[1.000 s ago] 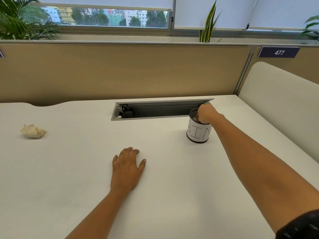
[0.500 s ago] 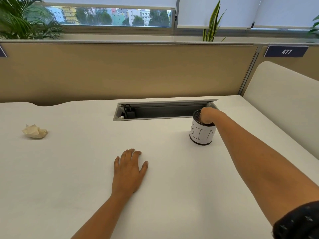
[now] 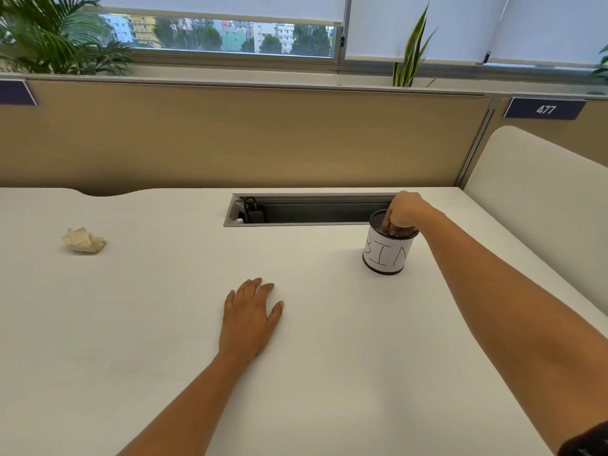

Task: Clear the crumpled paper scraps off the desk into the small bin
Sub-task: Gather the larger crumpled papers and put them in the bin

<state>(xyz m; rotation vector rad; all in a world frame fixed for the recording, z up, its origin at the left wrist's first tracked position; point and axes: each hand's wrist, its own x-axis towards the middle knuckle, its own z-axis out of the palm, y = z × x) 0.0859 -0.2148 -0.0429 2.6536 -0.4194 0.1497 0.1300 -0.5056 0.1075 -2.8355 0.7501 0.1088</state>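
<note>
Desk [image 3: 329, 357] status: your right hand [image 3: 403, 212] curls into the bin [image 3: 386, 255] mouth; whether it holds anything cannot be told. Release below the rim. Left hand [image 3: 248, 319] lies flat; one scrap [image 3: 84, 240] sits far left of the bin.

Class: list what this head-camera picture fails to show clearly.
1. Contents of the small bin: head view, the right hand covers its mouth.
2. Whether that hand holds a scrap: head view, the bin's rim hides its grip.
3. The blue sign at left: head view, cut off by the frame edge, text unseen.
</note>
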